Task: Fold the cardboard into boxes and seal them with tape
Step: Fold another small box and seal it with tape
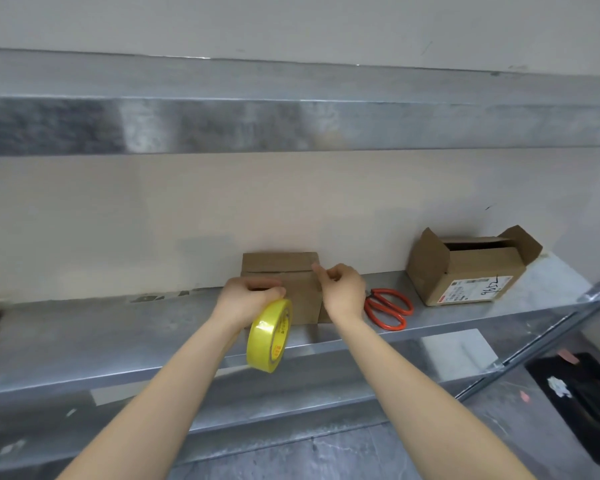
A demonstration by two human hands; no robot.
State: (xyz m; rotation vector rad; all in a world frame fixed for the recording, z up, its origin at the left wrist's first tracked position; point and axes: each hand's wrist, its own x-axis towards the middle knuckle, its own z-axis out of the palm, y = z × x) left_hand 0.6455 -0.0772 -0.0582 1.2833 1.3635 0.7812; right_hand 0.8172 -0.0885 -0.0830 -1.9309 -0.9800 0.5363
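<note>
Hands are working at a closed cardboard box (279, 271) standing against the wall on a metal shelf (118, 334). The left hand (246, 299) is gripping a yellow tape roll (269, 336), fingers curled over its top, the roll hanging past the shelf's front edge. The right hand (343, 289) is curling, thumb and forefinger pinching at the box's upper right corner; what they are holding is too small to tell. Red scissors (388, 308) are lying just right, an open box (465, 271) farther right. Bare shelf is stretching leftward.
</note>
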